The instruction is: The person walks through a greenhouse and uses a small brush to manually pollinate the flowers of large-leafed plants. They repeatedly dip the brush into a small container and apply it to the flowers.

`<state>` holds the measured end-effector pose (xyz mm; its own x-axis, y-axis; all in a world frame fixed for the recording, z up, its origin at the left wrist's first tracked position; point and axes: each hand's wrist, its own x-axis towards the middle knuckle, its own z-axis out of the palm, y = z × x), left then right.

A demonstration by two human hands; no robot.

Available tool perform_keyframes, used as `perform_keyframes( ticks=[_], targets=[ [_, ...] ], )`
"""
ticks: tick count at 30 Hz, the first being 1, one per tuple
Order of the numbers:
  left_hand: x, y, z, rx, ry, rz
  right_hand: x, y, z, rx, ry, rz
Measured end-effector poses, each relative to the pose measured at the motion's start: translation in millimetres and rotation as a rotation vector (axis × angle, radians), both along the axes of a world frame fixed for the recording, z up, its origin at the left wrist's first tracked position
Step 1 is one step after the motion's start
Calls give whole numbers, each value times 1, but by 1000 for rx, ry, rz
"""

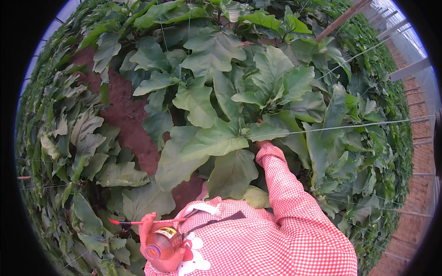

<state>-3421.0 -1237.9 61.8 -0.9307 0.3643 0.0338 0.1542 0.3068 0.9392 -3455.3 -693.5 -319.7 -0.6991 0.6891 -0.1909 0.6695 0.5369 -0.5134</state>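
Observation:
My left hand (165, 263) is wrapped round an uncapped glass bottle (164, 243) of amber liquid with a paper label. The same hand holds a thin red paintbrush (159, 221) between its fingers, above the bottle; the brush's red tip points left. My right arm reaches forward among large eggplant leaves (214, 138). Of my right hand (263, 143) only a bit near the wrist and a fingertip show; leaves cover the rest, so whatever it touches is hidden. A pale string (345, 127) runs from the leaves near this hand towards the right.
Dense eggplant plants (86, 138) stand on both sides, with a strip of reddish soil (127, 117) between rows at left. Thin vertical strings hang ahead. A wooden pole (342, 20) slants at upper right. Plastic sheeting (426, 103) and an earthen wall (418, 151) lie at far right.

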Motion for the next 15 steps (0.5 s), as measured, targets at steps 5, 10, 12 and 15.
perform_keyframes(
  ticks=[5,10,12,15],
  targets=[
    [-16,15,1,56,-100,16,-9,-2,8,44,-55,8],
    [-30,18,-5,33,-117,-4,-9,0,10,70,-104,22],
    [-34,17,-8,6,-97,-29,-10,1,10,77,-114,26],
    [-35,18,-9,-20,-98,-39,-12,0,9,84,-123,41]
  ],
)
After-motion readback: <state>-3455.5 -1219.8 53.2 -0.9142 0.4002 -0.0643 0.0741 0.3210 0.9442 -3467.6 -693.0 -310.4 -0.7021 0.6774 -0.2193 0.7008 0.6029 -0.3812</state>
